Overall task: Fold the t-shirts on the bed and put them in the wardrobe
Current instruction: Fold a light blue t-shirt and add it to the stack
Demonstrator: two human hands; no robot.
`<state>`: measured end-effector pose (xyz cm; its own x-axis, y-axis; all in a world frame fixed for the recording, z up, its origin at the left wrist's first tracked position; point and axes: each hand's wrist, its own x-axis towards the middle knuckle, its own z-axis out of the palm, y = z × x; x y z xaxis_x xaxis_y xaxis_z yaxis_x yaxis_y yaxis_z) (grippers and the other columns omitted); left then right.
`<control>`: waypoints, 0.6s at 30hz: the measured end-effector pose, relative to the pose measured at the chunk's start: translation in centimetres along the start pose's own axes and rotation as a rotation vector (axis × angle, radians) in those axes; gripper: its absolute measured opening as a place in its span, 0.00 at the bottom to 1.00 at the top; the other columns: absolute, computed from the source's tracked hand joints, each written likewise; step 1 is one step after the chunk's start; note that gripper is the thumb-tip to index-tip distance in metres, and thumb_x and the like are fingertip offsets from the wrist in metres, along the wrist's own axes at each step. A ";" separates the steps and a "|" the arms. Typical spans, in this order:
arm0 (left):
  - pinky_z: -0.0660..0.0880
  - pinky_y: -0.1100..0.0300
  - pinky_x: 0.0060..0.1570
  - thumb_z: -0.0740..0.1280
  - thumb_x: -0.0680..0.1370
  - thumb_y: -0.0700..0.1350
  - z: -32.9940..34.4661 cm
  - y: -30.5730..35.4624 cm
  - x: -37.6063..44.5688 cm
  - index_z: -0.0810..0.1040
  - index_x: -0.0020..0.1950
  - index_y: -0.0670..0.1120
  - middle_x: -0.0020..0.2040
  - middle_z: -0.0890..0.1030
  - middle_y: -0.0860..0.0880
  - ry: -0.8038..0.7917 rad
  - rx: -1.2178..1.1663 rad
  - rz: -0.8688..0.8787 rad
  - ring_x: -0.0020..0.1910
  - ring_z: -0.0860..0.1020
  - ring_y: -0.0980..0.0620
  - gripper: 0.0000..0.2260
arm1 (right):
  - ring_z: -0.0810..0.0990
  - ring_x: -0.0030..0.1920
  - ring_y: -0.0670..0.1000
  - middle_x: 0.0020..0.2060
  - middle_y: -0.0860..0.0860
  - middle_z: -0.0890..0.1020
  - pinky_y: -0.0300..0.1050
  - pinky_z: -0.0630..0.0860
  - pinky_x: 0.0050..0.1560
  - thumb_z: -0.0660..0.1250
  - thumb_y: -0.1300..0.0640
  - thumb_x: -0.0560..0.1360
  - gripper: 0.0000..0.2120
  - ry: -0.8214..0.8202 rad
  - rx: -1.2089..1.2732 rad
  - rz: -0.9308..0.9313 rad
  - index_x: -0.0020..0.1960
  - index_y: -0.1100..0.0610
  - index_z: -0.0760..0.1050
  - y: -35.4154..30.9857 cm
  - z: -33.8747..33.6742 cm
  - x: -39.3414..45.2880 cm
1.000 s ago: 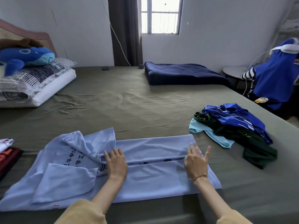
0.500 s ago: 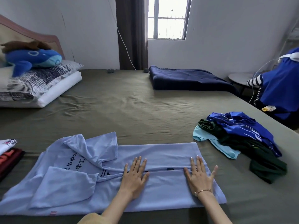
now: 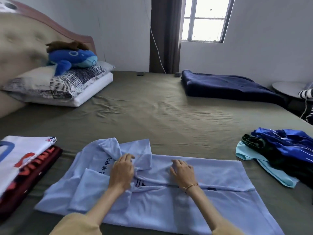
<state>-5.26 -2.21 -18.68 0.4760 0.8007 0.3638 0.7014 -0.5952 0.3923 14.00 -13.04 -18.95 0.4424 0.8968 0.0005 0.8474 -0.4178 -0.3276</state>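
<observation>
**Both hands on the pale blue shirt**

A pale blue shirt (image 3: pixel 211 175) lies spread across the near part of the bed (image 3: pixel 152 112), its two long sides folded in so they meet along a seam running left to right. The left hand (image 3: pixel 122 173) rests on the shirt beside the dark printed lettering, fingers bent down into the bunched sleeve cloth; whether it pinches the fabric or only presses it cannot be told. The right hand (image 3: pixel 183 171), with a thin bracelet at the wrist, lies just right of it on the upper folded flap, fingers curled onto the cloth, and its grip is likewise unclear.

At the left edge, a folded white shirt (image 3: pixel 22 155) sits on a dark red one (image 3: pixel 33 180). To the right, well apart from the pale shirt, is a loose pile (image 3: pixel 284 153) of blue, dark green and light teal garments. Farther back are pillows (image 3: pixel 67 89) with a blue plush toy (image 3: pixel 72 59) on top, and a navy blanket (image 3: pixel 225 87).
</observation>
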 end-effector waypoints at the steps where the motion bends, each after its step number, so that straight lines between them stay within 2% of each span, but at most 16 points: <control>1: 0.71 0.54 0.41 0.56 0.78 0.38 -0.9 -1.4 0.3 0.77 0.51 0.44 0.50 0.81 0.48 -0.005 -0.062 -0.131 0.49 0.79 0.44 0.11 | 0.70 0.66 0.49 0.64 0.49 0.74 0.43 0.64 0.62 0.45 0.46 0.76 0.27 -0.038 0.116 0.013 0.68 0.56 0.67 -1.6 0.5 1.3; 2: 0.69 0.54 0.42 0.56 0.79 0.39 -1.5 -2.8 0.6 0.76 0.52 0.44 0.52 0.80 0.47 -0.012 -0.092 -0.229 0.51 0.78 0.43 0.10 | 0.73 0.63 0.53 0.61 0.53 0.76 0.44 0.67 0.59 0.54 0.52 0.78 0.20 -0.050 0.231 0.036 0.66 0.59 0.68 -3.1 0.6 2.1; 3: 0.69 0.54 0.42 0.56 0.79 0.39 -1.9 -4.0 0.7 0.76 0.53 0.45 0.52 0.81 0.46 -0.043 -0.101 -0.290 0.52 0.78 0.42 0.10 | 0.75 0.60 0.56 0.58 0.56 0.78 0.45 0.69 0.56 0.59 0.57 0.77 0.17 -0.050 0.327 0.072 0.64 0.62 0.68 -4.1 1.0 3.0; 6: 0.71 0.54 0.44 0.57 0.78 0.38 -3.4 -8.3 0.4 0.77 0.52 0.47 0.44 0.82 0.46 -0.069 -0.150 -0.412 0.48 0.78 0.43 0.10 | 0.75 0.56 0.60 0.55 0.63 0.77 0.48 0.69 0.53 0.65 0.59 0.76 0.15 -0.031 0.512 0.169 0.57 0.65 0.66 -8.0 1.9 5.5; 7: 0.71 0.55 0.42 0.57 0.78 0.37 -3.7 -9.4 0.1 0.77 0.49 0.48 0.39 0.81 0.47 -0.062 -0.218 -0.445 0.44 0.78 0.44 0.10 | 0.75 0.55 0.59 0.56 0.63 0.76 0.48 0.69 0.53 0.66 0.58 0.75 0.15 -0.024 0.575 0.218 0.56 0.64 0.65 -9.0 2.2 6.1; 9: 0.71 0.59 0.35 0.58 0.77 0.34 -4.0 -11.5 -0.4 0.76 0.42 0.48 0.30 0.78 0.49 -0.077 -0.394 -0.519 0.33 0.77 0.50 0.12 | 0.74 0.57 0.59 0.59 0.62 0.75 0.48 0.70 0.53 0.68 0.58 0.74 0.21 -0.022 0.759 0.361 0.60 0.65 0.65 -10.3 2.3 7.4; 10: 0.70 0.61 0.30 0.58 0.77 0.33 -4.4 -12.5 -0.8 0.76 0.41 0.47 0.28 0.77 0.49 -0.110 -0.479 -0.548 0.27 0.74 0.53 0.12 | 0.74 0.59 0.60 0.60 0.62 0.74 0.49 0.70 0.55 0.70 0.57 0.73 0.26 -0.024 0.832 0.431 0.63 0.67 0.65 -11.0 2.6 8.3; 12: 0.65 0.65 0.20 0.57 0.80 0.33 -4.7 -13.4 -1.3 0.75 0.42 0.41 0.25 0.76 0.47 -0.187 -0.676 -0.603 0.17 0.68 0.56 0.10 | 0.76 0.56 0.59 0.58 0.61 0.76 0.52 0.73 0.55 0.73 0.55 0.69 0.26 -0.049 0.925 0.527 0.60 0.68 0.69 -11.3 2.7 9.4; 15: 0.64 0.68 0.18 0.53 0.83 0.39 -5.5 -13.6 -1.4 0.74 0.44 0.38 0.24 0.77 0.46 -0.238 -0.966 -0.708 0.16 0.70 0.55 0.14 | 0.75 0.45 0.55 0.48 0.56 0.75 0.49 0.71 0.48 0.73 0.58 0.71 0.15 -0.163 1.020 0.529 0.49 0.63 0.71 -12.4 2.5 10.3; 16: 0.65 0.67 0.18 0.51 0.84 0.42 -5.7 -13.5 -1.4 0.74 0.44 0.38 0.25 0.78 0.45 -0.260 -1.036 -0.733 0.17 0.72 0.54 0.16 | 0.75 0.44 0.55 0.47 0.56 0.75 0.49 0.71 0.49 0.71 0.58 0.72 0.12 -0.200 1.052 0.493 0.48 0.62 0.71 -12.8 2.3 10.3; 18: 0.69 0.66 0.20 0.48 0.84 0.49 -6.0 -13.7 -1.6 0.75 0.45 0.38 0.26 0.79 0.44 -0.293 -1.116 -0.758 0.19 0.74 0.52 0.21 | 0.76 0.45 0.56 0.47 0.57 0.78 0.51 0.73 0.51 0.68 0.58 0.74 0.10 -0.264 1.126 0.382 0.52 0.61 0.73 -14.4 1.9 10.1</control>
<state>-18.78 4.24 -19.58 0.3632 0.8526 -0.3756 0.1102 0.3610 0.9260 5.72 2.33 -16.01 0.4232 0.8004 -0.4246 -0.1110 -0.4193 -0.9010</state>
